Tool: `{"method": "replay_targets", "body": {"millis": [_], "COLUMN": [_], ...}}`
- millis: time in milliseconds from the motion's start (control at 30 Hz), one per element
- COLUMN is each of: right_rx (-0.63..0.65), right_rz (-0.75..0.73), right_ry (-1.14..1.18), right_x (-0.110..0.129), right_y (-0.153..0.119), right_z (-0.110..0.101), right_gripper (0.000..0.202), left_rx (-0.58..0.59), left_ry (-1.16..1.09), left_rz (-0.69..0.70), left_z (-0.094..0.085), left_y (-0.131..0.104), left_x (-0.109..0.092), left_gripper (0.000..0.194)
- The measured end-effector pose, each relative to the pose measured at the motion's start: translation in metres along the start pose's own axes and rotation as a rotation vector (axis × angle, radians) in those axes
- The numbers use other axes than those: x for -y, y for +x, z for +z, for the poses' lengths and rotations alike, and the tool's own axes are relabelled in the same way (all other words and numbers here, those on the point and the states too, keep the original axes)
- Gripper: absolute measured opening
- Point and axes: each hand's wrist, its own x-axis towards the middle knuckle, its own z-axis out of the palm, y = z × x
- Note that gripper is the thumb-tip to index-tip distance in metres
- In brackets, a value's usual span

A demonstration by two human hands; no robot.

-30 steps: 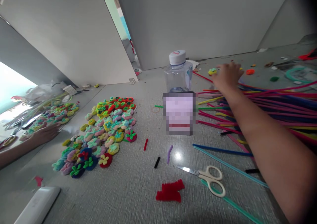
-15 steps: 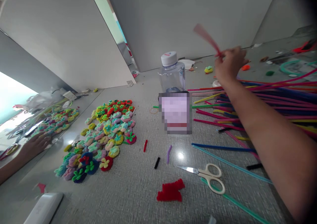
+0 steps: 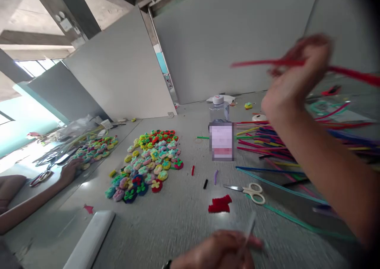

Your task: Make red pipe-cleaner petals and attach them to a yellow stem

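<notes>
My right hand [image 3: 305, 59], blurred by motion, is raised at the right, closed around a long red pipe cleaner [image 3: 252, 63] that sticks out on both sides. At the bottom edge my left hand [image 3: 219, 249] is closed on a thin translucent stick [image 3: 251, 223] pointing upward; its exact kind is unclear. Beyond the left hand lie short red fuzzy pieces [image 3: 219, 204] and white-handled scissors [image 3: 251, 191]. Under my right forearm spreads a bundle of colored pipe cleaners [image 3: 258, 142]. Loose blue and green pipe cleaners [image 3: 285, 213] lie nearer me.
Many fuzzy flower pieces [image 3: 148, 166] are heaped left of center. A clear bottle [image 3: 219, 110] stands behind a blurred-out label [image 3: 222, 142]. A long white case [image 3: 90, 241] lies at lower left. Another person's arm [image 3: 38, 201] reaches toward a second flower pile [image 3: 95, 148]. Grey panels [image 3: 225, 43] rise behind.
The view has tilted up. My right hand has moved right and up, and the red pipe cleaner now lies nearly level. My left hand has come into view at the bottom with the stick.
</notes>
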Motion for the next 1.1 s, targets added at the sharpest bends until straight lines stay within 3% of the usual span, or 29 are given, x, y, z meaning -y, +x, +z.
{"method": "replay_targets", "body": {"millis": [67, 133, 200, 300, 367, 467, 533, 600, 667, 733, 800, 867, 967, 1100], "right_rx": [0.040, 0.188, 0.307, 0.507, 0.701, 0.827, 0.878, 0.872, 0.794, 0.668, 0.546, 0.487, 0.502, 0.613], "right_rz": [0.274, 0.452, 0.525, 0.460, 0.349, 0.195, 0.129, 0.175, 0.353, 0.623, 0.877, 1.030, 1.103, 1.157], "right_ry": [0.223, 0.184, 0.044, -0.211, -0.357, -0.484, -0.511, -0.471, -0.336, -0.128, 0.078, 0.195, 0.214, 0.143], "right_x": [0.018, 0.025, 0.027, 0.031, 0.035, 0.039, 0.040, 0.040, 0.041, 0.043, 0.046, 0.050, 0.057, 0.063], "right_y": [-0.039, -0.073, -0.107, -0.167, -0.206, -0.246, -0.257, -0.259, -0.257, -0.254, -0.252, -0.250, -0.248, -0.249], "right_z": [0.001, -0.014, -0.044, -0.102, -0.137, -0.174, -0.187, -0.192, -0.194, -0.194, -0.194, -0.195, -0.197, -0.198], "right_gripper": [0.015, 0.015, 0.031, 0.043, 0.032, 0.018, 0.024, 0.033, 0.036, 0.029, 0.027, 0.031, 0.029, 0.034], "left_rx": [0.073, 0.090, 0.045, -0.095, -0.251, -0.394, -0.477, -0.581, -0.647, -0.654, -0.663, -0.697, -0.760, -0.853], "left_ry": [-0.035, 0.027, 0.152, 0.422, 0.544, 0.759, 0.894, 1.021, 1.116, 1.200, 1.325, 1.470, 1.597, 1.634], "left_rz": [0.061, 0.145, 0.263, 0.430, 0.471, 0.502, 0.553, 0.640, 0.731, 0.794, 0.817, 0.797, 0.790, 0.926], "left_z": [0.001, 0.006, 0.010, 0.007, 0.000, -0.008, -0.008, -0.006, -0.002, 0.003, 0.008, 0.013, 0.019, 0.017], "left_y": [-0.001, -0.008, -0.017, -0.026, -0.025, -0.020, -0.019, -0.019, -0.021, -0.024, -0.027, -0.031, -0.032, -0.026], "left_x": [-0.002, -0.006, -0.012, -0.021, -0.024, -0.027, -0.028, -0.028, -0.026, -0.024, -0.021, -0.018, -0.014, -0.012], "left_gripper": [0.041, 0.035, 0.029, 0.035, 0.035, 0.041, 0.040, 0.039, 0.042, 0.047, 0.046, 0.044, 0.040, 0.041]}}
